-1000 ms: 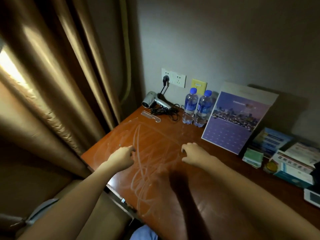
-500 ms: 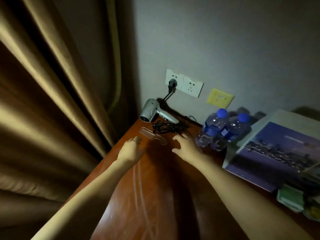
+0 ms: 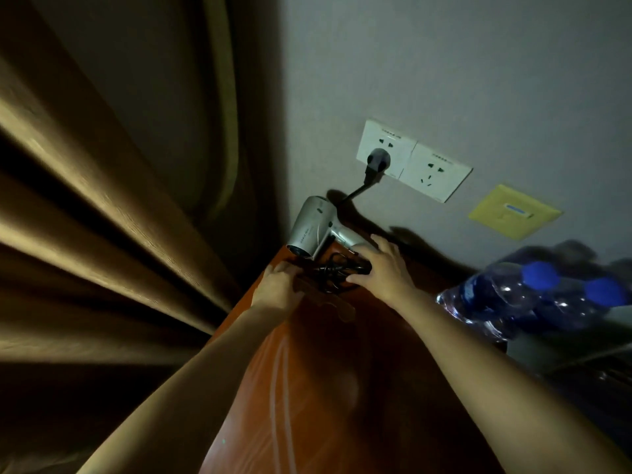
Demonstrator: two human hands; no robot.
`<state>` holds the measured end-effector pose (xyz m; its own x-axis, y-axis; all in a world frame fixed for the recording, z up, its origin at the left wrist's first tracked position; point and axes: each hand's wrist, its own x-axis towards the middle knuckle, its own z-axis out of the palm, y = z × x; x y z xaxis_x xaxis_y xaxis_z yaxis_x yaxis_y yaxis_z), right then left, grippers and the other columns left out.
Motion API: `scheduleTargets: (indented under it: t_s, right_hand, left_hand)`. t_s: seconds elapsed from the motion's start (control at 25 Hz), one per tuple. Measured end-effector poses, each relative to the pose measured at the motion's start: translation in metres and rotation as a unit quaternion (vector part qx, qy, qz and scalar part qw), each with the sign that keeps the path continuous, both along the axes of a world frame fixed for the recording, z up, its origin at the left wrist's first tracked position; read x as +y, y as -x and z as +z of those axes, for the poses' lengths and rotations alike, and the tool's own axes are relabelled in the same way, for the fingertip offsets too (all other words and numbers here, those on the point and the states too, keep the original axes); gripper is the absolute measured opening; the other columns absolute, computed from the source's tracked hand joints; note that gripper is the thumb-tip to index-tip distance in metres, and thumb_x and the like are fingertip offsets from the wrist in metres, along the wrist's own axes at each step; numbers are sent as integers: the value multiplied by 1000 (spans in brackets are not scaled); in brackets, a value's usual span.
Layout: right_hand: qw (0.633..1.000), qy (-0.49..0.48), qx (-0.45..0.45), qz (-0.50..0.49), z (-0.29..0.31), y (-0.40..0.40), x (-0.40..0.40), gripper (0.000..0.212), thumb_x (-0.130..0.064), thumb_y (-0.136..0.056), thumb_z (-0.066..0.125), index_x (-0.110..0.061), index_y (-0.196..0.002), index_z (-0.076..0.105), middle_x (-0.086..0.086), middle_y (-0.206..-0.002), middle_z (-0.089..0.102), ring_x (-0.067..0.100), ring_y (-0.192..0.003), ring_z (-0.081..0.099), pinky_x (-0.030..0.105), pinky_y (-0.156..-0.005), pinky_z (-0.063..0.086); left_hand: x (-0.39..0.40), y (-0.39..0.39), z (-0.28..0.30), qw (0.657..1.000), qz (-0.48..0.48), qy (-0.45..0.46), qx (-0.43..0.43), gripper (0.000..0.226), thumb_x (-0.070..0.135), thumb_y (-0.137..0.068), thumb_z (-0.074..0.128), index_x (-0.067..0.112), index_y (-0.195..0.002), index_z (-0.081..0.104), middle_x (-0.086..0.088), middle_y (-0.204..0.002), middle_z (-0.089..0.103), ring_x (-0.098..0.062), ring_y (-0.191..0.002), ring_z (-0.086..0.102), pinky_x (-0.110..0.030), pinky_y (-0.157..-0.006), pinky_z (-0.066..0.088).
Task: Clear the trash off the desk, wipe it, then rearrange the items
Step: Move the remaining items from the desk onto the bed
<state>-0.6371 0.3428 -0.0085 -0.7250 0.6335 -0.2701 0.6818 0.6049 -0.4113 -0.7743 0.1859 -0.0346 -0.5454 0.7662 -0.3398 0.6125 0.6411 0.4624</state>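
Two hands — left hand (image 3: 277,289) curled, grip unclear, right hand (image 3: 383,268) spread — at tangled black cord (image 3: 337,268), glossy desk (image 3: 318,388).

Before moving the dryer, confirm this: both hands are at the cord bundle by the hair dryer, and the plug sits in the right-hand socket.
Not quite. The head view shows the plug in the left-hand socket; the right-hand socket is empty. The rest holds: the left hand and right hand are at the cord bundle by the hair dryer.
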Motion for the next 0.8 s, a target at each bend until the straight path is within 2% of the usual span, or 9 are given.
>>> scheduleTargets:
  t_s: [0.12, 0.28, 0.36, 0.44, 0.52, 0.56, 0.64, 0.72, 0.8]
  right_hand:
    - [999, 31, 20, -8, -16, 5, 2, 57, -32, -80, 73, -27, -133, 52, 6, -154, 20, 27, -141, 17, 40, -114, 21]
    - [998, 52, -19, 7, -20, 12, 12, 49, -37, -79, 73, -27, -124, 59, 9, -147, 28, 29, -136, 24, 39, -109, 28]
    - [997, 68, -37, 15, -20, 16, 12, 33, -36, -79, 73, -23, -108, 65, 10, -135, 37, 28, -128, 31, 34, -100, 33]
    - [996, 82, -30, 14, -21, 16, 2, 15, -33, -82, 71, -23, -88, 62, 9, -122, 41, 26, -117, 38, 27, -90, 37]
    - [996, 92, -9, 9, -22, 10, -10, 18, -29, -85, 68, -22, -78, 53, 6, -112, 38, 23, -103, 45, 21, -78, 40]
    - [995, 103, 7, -2, -22, 5, -15, 21, -26, -86, 67, -22, -75, 51, 4, -110, 35, 21, -95, 48, 18, -71, 41]
    - [991, 125, 41, -35, -20, -4, -25, 21, -23, -88, 65, -22, -73, 50, 1, -112, 31, 18, -86, 50, 16, -64, 39]
    - [987, 135, 59, -67, -15, -13, -37, 18, -22, -88, 65, -18, -76, 52, 1, -114, 32, 19, -89, 50, 19, -69, 39]
    - [985, 134, 64, -86, -9, -26, -50, 17, -23, -88, 65, -16, -78, 54, 3, -111, 36, 20, -85, 51, 20, -67, 39]
  left_hand:
    - [4, 3, -5, 999, -13, -8, 32, 52, 25, -88, 60, 24, -138, 42, 0, -140, 37, -22, -128, 32, -33, -106, 35]
    - [2, 2, -5, 994, -48, 40, 87, 51, 37, -87, 59, 26, -134, 42, -5, -134, 37, -23, -125, 32, -34, -106, 28]
    - [2, -3, -3, 989, -58, 73, 117, 49, 36, -87, 59, 23, -131, 43, -6, -131, 38, -24, -124, 32, -35, -105, 28]
    - [1, -7, 0, 986, -67, 93, 122, 42, 34, -88, 58, 20, -126, 47, -4, -127, 42, -24, -122, 35, -35, -103, 29]
    - [-8, -10, 2, 991, -79, 76, 72, 20, 28, -90, 55, 22, -110, 54, -1, -117, 49, -22, -115, 41, -30, -93, 33]
    - [-17, -10, 2, 995, -79, 63, 14, 8, 23, -91, 53, 23, -99, 55, 0, -108, 53, -20, -109, 46, -26, -84, 35]
    - [-43, -13, 3, 991, -60, 34, -115, 14, 14, -90, 53, 25, -83, 52, 4, -94, 54, -15, -95, 51, -22, -69, 35]
    - [-70, -20, 7, 978, -20, -10, -205, 23, 10, -90, 55, 27, -76, 53, 7, -87, 56, -11, -92, 50, -21, -71, 35]
    - [-92, -31, 14, 964, 20, -60, -259, 23, 7, -91, 56, 24, -76, 56, 6, -83, 58, -12, -85, 53, -20, -73, 40]
